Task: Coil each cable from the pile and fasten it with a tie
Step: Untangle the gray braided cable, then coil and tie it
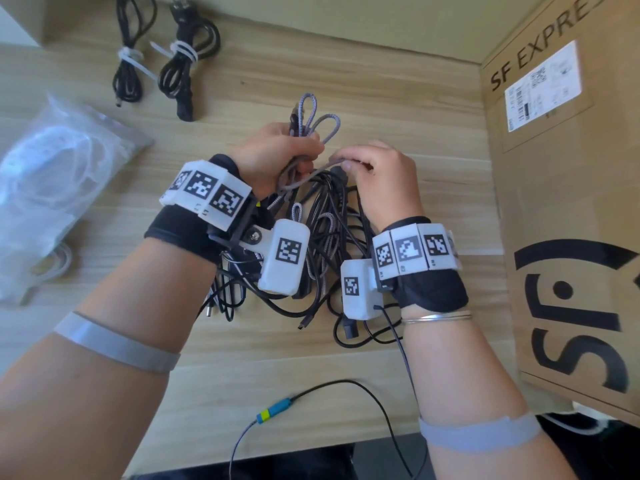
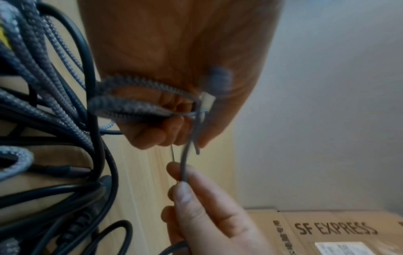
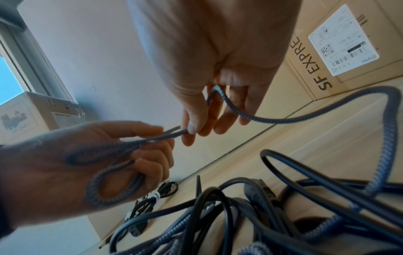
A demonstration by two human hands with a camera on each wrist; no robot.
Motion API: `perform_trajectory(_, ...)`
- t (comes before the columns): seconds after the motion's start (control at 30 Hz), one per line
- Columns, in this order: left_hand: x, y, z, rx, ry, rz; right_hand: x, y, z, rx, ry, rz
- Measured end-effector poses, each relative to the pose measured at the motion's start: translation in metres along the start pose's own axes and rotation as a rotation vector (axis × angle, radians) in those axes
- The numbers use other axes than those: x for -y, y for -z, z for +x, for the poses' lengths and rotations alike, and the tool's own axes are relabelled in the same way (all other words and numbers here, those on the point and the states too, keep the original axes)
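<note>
Both grips are on the same grey braided cable point(image 1: 313, 114): my left hand point(image 1: 277, 152) is curled round the loops already gathered, their bends sticking out past my knuckles, and my right hand point(image 1: 384, 174) pinches the free run between thumb and fingertips point(image 3: 191, 128), just beside the left. So I judge I am mid-coil, with no tie on it yet. The rest of this cable trails down into the pile point(image 1: 325, 244) of black and braided leads on the counter point(image 1: 398, 109), beneath my wrists. Next I need to draw more slack clear of the tangle and lay another loop into the left hand. Two tied black bundles point(image 1: 173, 60) lie well apart, at the far side.
</note>
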State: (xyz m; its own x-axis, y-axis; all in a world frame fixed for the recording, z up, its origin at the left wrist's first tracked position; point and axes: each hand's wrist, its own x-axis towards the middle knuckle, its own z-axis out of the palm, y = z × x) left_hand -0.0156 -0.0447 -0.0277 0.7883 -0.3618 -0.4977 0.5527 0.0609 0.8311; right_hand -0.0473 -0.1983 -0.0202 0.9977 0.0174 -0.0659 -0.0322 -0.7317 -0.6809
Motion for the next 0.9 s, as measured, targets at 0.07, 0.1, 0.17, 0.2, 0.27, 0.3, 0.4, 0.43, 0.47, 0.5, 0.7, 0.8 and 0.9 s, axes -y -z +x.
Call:
perform_trajectory(0.07, 0.003, 0.0, 0.002, -0.084, -0.013, 0.079, -0.001, 0.001, -0.001, -0.027, -0.015, 0.007)
perform_trajectory(0.1, 0.004, 0.0, 0.002, -0.124, -0.016, 0.123, -0.001, 0.002, -0.001, -0.047, -0.029, 0.02)
perform_trajectory(0.17, 0.005, 0.0, 0.002, -0.136, -0.032, 0.196, 0.0, 0.004, -0.002, -0.062, -0.063, 0.066)
perform_trajectory(0.2, 0.005, -0.001, 0.001, -0.103, -0.046, 0.23, 0.001, 0.003, -0.002, -0.047, -0.074, 0.088)
perform_trajectory(0.27, 0.004, -0.004, -0.003, 0.002, -0.087, 0.319, 0.003, 0.001, -0.002, 0.006, -0.07, 0.105)
perform_trajectory(0.3, 0.004, -0.005, -0.004, 0.056, -0.098, 0.381, 0.005, 0.0, -0.002, 0.027, -0.058, 0.103)
perform_trajectory(0.4, 0.005, -0.012, -0.006, 0.142, -0.109, 0.58, 0.009, -0.002, 0.0, 0.048, -0.047, 0.15)
perform_trajectory(0.43, 0.006, -0.013, -0.006, 0.137, -0.118, 0.581, 0.01, -0.002, 0.0, 0.038, -0.063, 0.173)
perform_trajectory(0.47, 0.007, -0.014, -0.005, 0.105, -0.129, 0.532, 0.009, -0.002, 0.001, 0.014, -0.08, 0.186)
perform_trajectory(0.5, 0.009, -0.013, -0.003, 0.049, -0.143, 0.466, 0.007, 0.0, 0.001, -0.014, -0.095, 0.186)
perform_trajectory(0.7, 0.007, -0.005, -0.002, -0.174, -0.246, 0.29, -0.006, 0.007, 0.002, -0.056, -0.134, 0.008)
perform_trajectory(0.8, 0.006, -0.01, 0.0, -0.162, -0.303, 0.515, 0.003, 0.006, 0.003, -0.162, -0.056, 0.044)
perform_trajectory(0.9, 0.009, -0.016, 0.002, -0.129, -0.322, 0.471, 0.015, 0.001, 0.004, -0.194, 0.002, 0.085)
